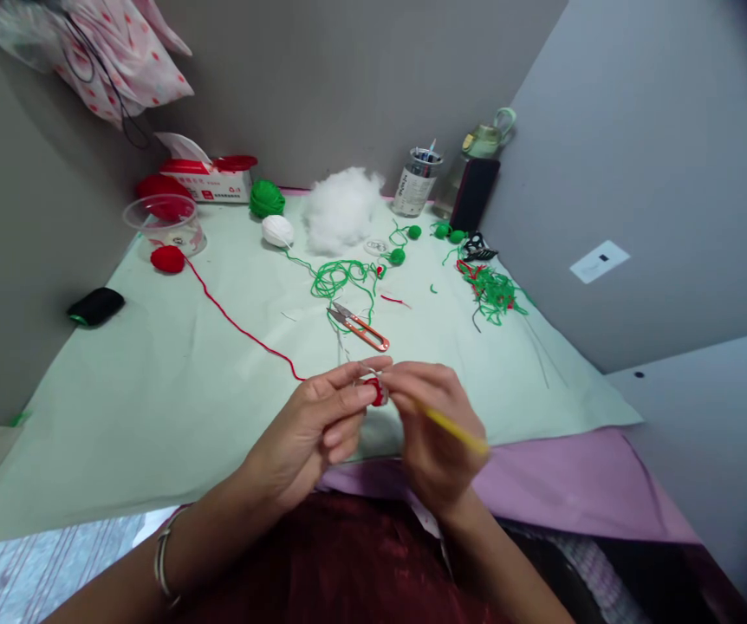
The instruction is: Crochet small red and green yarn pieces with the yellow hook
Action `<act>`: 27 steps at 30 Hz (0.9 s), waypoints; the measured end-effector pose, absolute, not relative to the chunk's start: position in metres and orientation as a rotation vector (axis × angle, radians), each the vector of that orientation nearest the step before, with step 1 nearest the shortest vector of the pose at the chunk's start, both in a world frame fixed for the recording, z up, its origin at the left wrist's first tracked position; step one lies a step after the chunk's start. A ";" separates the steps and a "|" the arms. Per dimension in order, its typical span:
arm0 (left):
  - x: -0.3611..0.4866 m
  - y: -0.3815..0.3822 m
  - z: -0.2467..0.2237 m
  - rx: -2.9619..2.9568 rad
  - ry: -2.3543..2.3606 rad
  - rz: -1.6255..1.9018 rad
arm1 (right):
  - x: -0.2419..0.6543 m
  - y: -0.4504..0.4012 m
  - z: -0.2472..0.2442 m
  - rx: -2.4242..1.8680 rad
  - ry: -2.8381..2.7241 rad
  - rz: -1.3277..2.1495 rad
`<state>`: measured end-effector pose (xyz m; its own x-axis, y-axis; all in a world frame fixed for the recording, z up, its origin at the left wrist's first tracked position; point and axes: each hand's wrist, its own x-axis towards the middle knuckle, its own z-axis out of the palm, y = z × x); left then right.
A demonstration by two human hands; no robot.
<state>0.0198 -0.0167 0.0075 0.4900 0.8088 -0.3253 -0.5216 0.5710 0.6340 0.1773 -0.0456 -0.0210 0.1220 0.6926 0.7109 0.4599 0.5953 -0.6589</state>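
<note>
One small red piece [377,393] is at the near side of the orange snips [351,320], where the left hand [321,418] pinches it between thumb and fingers. The right hand [442,425] pinches a yellow tool [457,431], blurred, close to it. Left of the snips, red yarn [243,331] runs to a red ball [167,259]. Beyond the snips lie green yarn loops [325,279], then white stuffing [344,210].

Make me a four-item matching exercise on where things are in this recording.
1. Yellow-handled tool
2. Small red piece
3. Orange-handled snips
4. White stuffing

A. Pinched in the left hand
B. Between the white yarn ball and the pen holder
C. Held in the right hand
D. On the pale green cloth, just beyond the hands

Pairs: 1-C; 2-A; 3-D; 4-B
</note>
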 end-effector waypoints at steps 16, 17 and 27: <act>0.018 -0.021 0.008 0.696 0.696 0.909 | 0.181 -0.034 -0.016 -0.818 -1.018 1.041; 0.017 -0.021 0.008 0.701 0.701 0.912 | 0.181 -0.034 -0.015 -0.810 -1.021 1.046; 0.015 -0.024 0.005 0.920 0.905 0.984 | 0.182 -0.053 -0.013 -0.932 -1.476 0.511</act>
